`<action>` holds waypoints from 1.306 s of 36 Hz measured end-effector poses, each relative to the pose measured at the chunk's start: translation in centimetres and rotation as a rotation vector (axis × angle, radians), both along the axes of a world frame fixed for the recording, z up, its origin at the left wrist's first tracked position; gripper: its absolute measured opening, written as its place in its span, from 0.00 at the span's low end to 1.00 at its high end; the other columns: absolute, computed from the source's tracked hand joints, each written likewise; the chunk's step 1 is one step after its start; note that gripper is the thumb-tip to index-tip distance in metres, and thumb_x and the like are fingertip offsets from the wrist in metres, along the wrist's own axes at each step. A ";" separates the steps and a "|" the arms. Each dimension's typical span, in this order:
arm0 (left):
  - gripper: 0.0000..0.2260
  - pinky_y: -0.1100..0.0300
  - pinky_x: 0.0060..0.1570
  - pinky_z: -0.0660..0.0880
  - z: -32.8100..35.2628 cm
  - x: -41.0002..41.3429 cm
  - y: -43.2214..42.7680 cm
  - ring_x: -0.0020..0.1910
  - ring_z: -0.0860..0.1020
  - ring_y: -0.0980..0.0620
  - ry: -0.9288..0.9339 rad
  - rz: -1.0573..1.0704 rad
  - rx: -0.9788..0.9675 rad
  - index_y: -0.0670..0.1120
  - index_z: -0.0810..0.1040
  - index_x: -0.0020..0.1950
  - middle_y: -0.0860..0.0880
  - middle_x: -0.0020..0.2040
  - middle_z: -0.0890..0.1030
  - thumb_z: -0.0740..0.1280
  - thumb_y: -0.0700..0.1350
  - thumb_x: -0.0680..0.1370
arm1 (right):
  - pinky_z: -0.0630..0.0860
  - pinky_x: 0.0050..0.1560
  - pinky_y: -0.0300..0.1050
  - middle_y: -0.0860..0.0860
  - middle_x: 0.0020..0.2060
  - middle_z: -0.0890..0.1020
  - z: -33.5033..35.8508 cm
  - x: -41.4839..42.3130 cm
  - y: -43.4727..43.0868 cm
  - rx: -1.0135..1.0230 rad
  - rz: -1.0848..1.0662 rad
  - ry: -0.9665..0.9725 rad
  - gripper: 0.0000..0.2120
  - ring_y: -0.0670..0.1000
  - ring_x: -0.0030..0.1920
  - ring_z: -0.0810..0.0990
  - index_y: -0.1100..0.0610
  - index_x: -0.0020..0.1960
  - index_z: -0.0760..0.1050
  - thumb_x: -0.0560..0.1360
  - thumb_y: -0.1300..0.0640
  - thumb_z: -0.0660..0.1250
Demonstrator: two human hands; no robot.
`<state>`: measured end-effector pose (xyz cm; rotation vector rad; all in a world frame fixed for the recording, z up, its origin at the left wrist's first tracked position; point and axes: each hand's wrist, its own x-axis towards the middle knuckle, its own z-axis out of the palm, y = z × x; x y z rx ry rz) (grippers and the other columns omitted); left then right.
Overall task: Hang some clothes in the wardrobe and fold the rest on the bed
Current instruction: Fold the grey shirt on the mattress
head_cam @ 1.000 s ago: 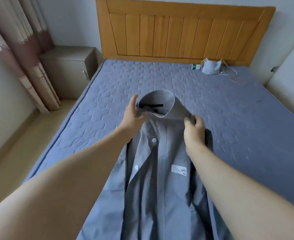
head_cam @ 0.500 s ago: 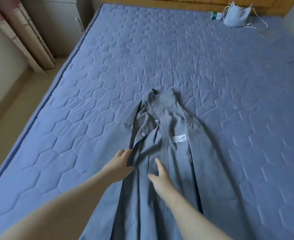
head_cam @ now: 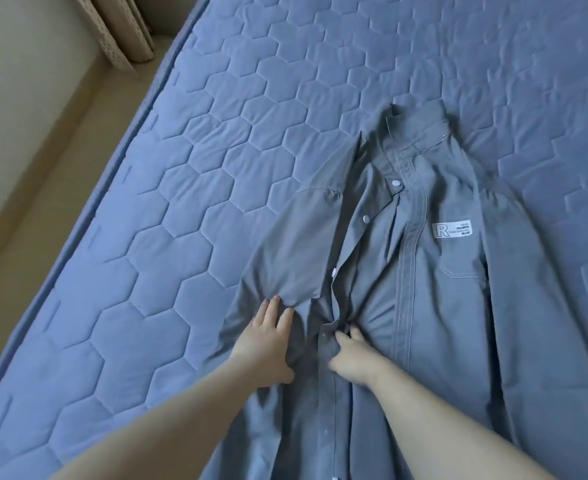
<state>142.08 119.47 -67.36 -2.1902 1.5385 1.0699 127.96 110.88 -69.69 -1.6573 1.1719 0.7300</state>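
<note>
A grey button-up shirt (head_cam: pixel 434 289) lies face up on the blue quilted mattress (head_cam: pixel 188 209), collar toward the far side, with a white "R" label on its chest. The top of its front is unbuttoned. My left hand (head_cam: pixel 266 344) presses flat on the shirt's left front panel, fingers spread, and the cloth bunches under it. My right hand (head_cam: pixel 349 355) pinches the button placket at mid-chest, where wrinkles gather. Both forearms reach in from the bottom edge.
The mattress's left edge (head_cam: pixel 88 216) runs diagonally, with beige floor (head_cam: pixel 36 188) beside it. A curtain hem (head_cam: pixel 122 32) hangs at the top left. Open mattress stretches left of and beyond the shirt.
The shirt went from held up by its collar to lying flat. My hands moved down from the collar to mid-chest, and the right hand has now closed on the placket. The view tilted further down.
</note>
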 end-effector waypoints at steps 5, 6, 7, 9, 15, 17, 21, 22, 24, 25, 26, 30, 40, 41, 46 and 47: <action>0.29 0.60 0.64 0.64 0.2 1.5 -0.5 0.76 0.49 0.51 0.145 0.105 -0.047 0.45 0.58 0.72 0.50 0.77 0.45 0.63 0.41 0.72 | 0.48 0.75 0.41 0.49 0.76 0.36 -0.6 0.9 0.0 0.030 -0.002 0.047 0.35 0.50 0.76 0.41 0.55 0.78 0.44 0.76 0.60 0.58; 0.27 0.61 0.60 0.66 0.3 1.7 -0.5 0.75 0.55 0.50 0.162 0.121 -0.049 0.45 0.61 0.71 0.51 0.77 0.48 0.62 0.39 0.73 | 0.49 0.74 0.41 0.49 0.76 0.36 -0.6 0.9 0.0 0.039 -0.009 0.047 0.36 0.49 0.76 0.42 0.55 0.78 0.44 0.75 0.60 0.59; 0.24 0.61 0.55 0.67 0.5 2.1 -0.5 0.72 0.61 0.48 0.174 0.138 -0.052 0.46 0.63 0.69 0.52 0.76 0.52 0.60 0.38 0.73 | 0.49 0.74 0.40 0.48 0.76 0.37 -0.7 0.8 0.0 0.043 -0.015 0.043 0.36 0.49 0.76 0.42 0.54 0.78 0.45 0.75 0.61 0.59; 0.18 0.61 0.47 0.67 1.0 2.7 -0.6 0.64 0.70 0.46 0.172 0.164 -0.065 0.45 0.71 0.62 0.51 0.70 0.65 0.59 0.37 0.73 | 0.49 0.74 0.40 0.48 0.75 0.36 -0.8 0.7 0.0 0.047 -0.017 0.043 0.37 0.49 0.76 0.42 0.54 0.78 0.45 0.75 0.61 0.60; 0.13 0.61 0.40 0.67 2.8 6.4 -1.5 0.48 0.74 0.46 0.144 0.365 0.010 0.41 0.80 0.53 0.44 0.47 0.79 0.58 0.37 0.75 | 0.49 0.75 0.41 0.49 0.76 0.38 -0.9 0.7 -0.2 0.057 -0.047 0.035 0.38 0.50 0.76 0.42 0.55 0.77 0.47 0.74 0.60 0.63; 0.13 0.61 0.35 0.67 3.5 8.2 -1.7 0.43 0.72 0.47 0.124 0.449 0.038 0.42 0.80 0.53 0.47 0.38 0.75 0.57 0.36 0.76 | 0.48 0.75 0.42 0.49 0.76 0.39 -0.9 0.7 0.0 0.049 -0.051 0.037 0.37 0.49 0.76 0.42 0.54 0.77 0.46 0.74 0.61 0.62; 0.13 0.61 0.44 0.70 5.3 13.6 -2.5 0.49 0.75 0.44 -0.123 0.458 -0.046 0.44 0.81 0.53 0.44 0.51 0.78 0.58 0.37 0.76 | 0.49 0.75 0.46 0.46 0.76 0.38 -0.9 0.6 0.6 0.012 -0.022 0.066 0.36 0.48 0.76 0.43 0.50 0.77 0.46 0.74 0.60 0.58; 0.13 0.59 0.47 0.71 5.9 14.9 -2.7 0.51 0.76 0.42 -0.183 0.487 -0.065 0.43 0.80 0.53 0.41 0.54 0.79 0.58 0.37 0.76 | 0.50 0.75 0.47 0.46 0.76 0.38 -0.8 0.6 0.7 0.005 -0.015 0.077 0.36 0.48 0.76 0.43 0.49 0.77 0.45 0.74 0.60 0.58; 0.11 0.57 0.44 0.74 7.2 16.8 -3.4 0.48 0.78 0.41 -0.222 0.606 -0.109 0.40 0.79 0.49 0.40 0.51 0.80 0.57 0.36 0.77 | 0.50 0.75 0.48 0.46 0.76 0.37 -0.8 0.6 0.8 -0.005 0.008 0.102 0.37 0.49 0.76 0.43 0.49 0.77 0.44 0.74 0.59 0.58; 0.10 0.58 0.38 0.75 7.7 17.5 -4.0 0.40 0.80 0.43 -0.195 0.709 -0.142 0.39 0.77 0.43 0.40 0.44 0.80 0.56 0.35 0.77 | 0.50 0.75 0.48 0.46 0.76 0.37 -0.8 0.6 0.7 -0.006 0.019 0.111 0.37 0.49 0.76 0.43 0.50 0.77 0.43 0.74 0.58 0.58; 0.12 0.60 0.30 0.75 8.2 18.1 -4.7 0.29 0.79 0.46 -0.144 0.844 -0.178 0.40 0.73 0.37 0.40 0.35 0.79 0.55 0.33 0.78 | 0.50 0.75 0.47 0.47 0.75 0.36 -0.8 0.7 0.7 -0.002 0.028 0.117 0.38 0.50 0.76 0.42 0.51 0.77 0.42 0.74 0.58 0.59; 0.13 0.50 0.28 0.77 9.6 19.7 -6.3 0.23 0.79 0.42 0.054 1.362 -0.478 0.38 0.75 0.50 0.33 0.37 0.77 0.51 0.35 0.79 | 0.48 0.75 0.43 0.50 0.75 0.34 -0.3 1.1 0.5 0.023 0.057 0.128 0.41 0.52 0.76 0.40 0.53 0.77 0.39 0.75 0.55 0.62; 0.38 0.45 0.71 0.56 5.4 19.2 -5.4 0.76 0.49 0.46 -0.206 0.596 -0.475 0.54 0.50 0.76 0.48 0.77 0.49 0.69 0.49 0.73 | 0.43 0.74 0.43 0.52 0.74 0.32 -0.1 1.3 -0.3 0.093 0.073 0.144 0.44 0.52 0.75 0.35 0.55 0.77 0.38 0.74 0.51 0.66; 0.38 0.45 0.69 0.57 4.9 18.3 -4.7 0.75 0.51 0.45 -0.234 0.526 -0.420 0.55 0.53 0.75 0.47 0.76 0.51 0.70 0.52 0.71 | 0.43 0.74 0.42 0.52 0.74 0.32 -0.1 1.3 -0.3 0.092 0.072 0.141 0.44 0.51 0.75 0.34 0.55 0.77 0.38 0.74 0.51 0.66; 0.27 0.51 0.47 0.71 2.7 14.1 -1.5 0.56 0.72 0.40 -0.324 0.444 -0.268 0.53 0.66 0.66 0.43 0.58 0.68 0.70 0.57 0.70 | 0.44 0.75 0.43 0.51 0.74 0.32 0.0 1.5 -0.2 0.087 0.073 0.153 0.45 0.51 0.75 0.35 0.54 0.77 0.37 0.74 0.51 0.66; 0.25 0.53 0.42 0.71 2.4 13.6 -1.1 0.52 0.75 0.40 -0.297 0.452 -0.239 0.51 0.66 0.64 0.43 0.56 0.70 0.68 0.58 0.71 | 0.45 0.75 0.43 0.51 0.74 0.32 0.1 1.5 -0.2 0.084 0.075 0.158 0.45 0.51 0.76 0.36 0.54 0.77 0.37 0.74 0.51 0.66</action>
